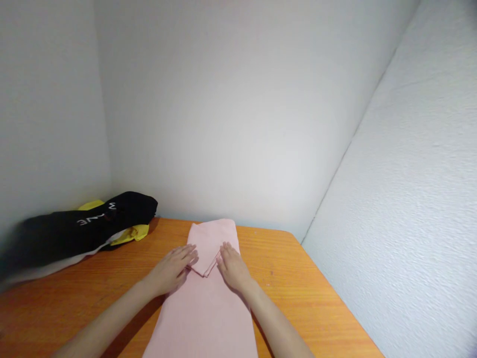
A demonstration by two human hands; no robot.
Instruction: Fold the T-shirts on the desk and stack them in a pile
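A pale pink cloth (208, 308) lies lengthwise on an orange wooden table (298, 298), folded into a long strip, its far end doubled back over itself. My left hand (173, 268) rests flat on the cloth's left edge, fingers stretched out beside the folded corner. On the cloth's right side my right hand (233, 266) lies flat as well, its fingertips touching the fold. Neither hand grips anything.
A pile of clothes (85, 223), black on top with white lettering, yellow and white beneath, lies at the table's far left against the wall. White walls close in on the table at the back, left and right.
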